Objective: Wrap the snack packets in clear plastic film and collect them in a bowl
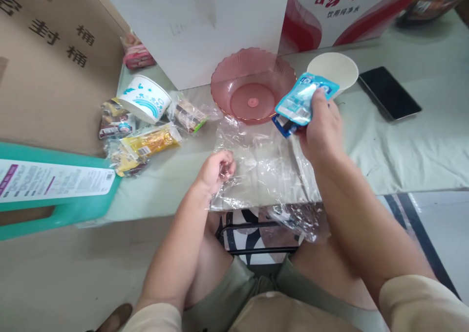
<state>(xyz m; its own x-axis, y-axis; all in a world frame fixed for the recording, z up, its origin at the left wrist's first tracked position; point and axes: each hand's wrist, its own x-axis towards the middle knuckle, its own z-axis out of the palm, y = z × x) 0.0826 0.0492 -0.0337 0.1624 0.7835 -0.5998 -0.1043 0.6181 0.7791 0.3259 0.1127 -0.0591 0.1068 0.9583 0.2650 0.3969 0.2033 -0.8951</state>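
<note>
The beige shirt (pixel 271 312) and sage-green shorts (pixel 220 293) of the person wearing my camera sit closest to me, below the near edge of the tabletop (pixel 432 161), covered in pale green cloth. I see the left forearm slant up and inward, bringing the left hand (pixel 218 170) just past that edge. Its fingers are curled into a loose fist against a crinkled, clear plastic bag (pixel 256 175); I cannot tell whether they pinch the film. The bag spreads over the tabletop and droops over the near edge.

The right arm reaches farther forward, angled inward, and I have the right hand (pixel 324 121) raised above the bag's right side. Its thumb presses flat on a glossy light-blue pouch (pixel 298 102), with a dark-blue packet (pixel 284 125) showing beneath; the other fingers are mostly hidden.

Toward the far edge I see a translucent pink bowl (pixel 252 85) with a fluted rim, and a plain white paper tub (pixel 339 70) partly behind the pouch. Near the left edge, a blue-printed white paper tub (pixel 144 99) tilts among shiny wrapped snacks (pixel 154 141).
</note>
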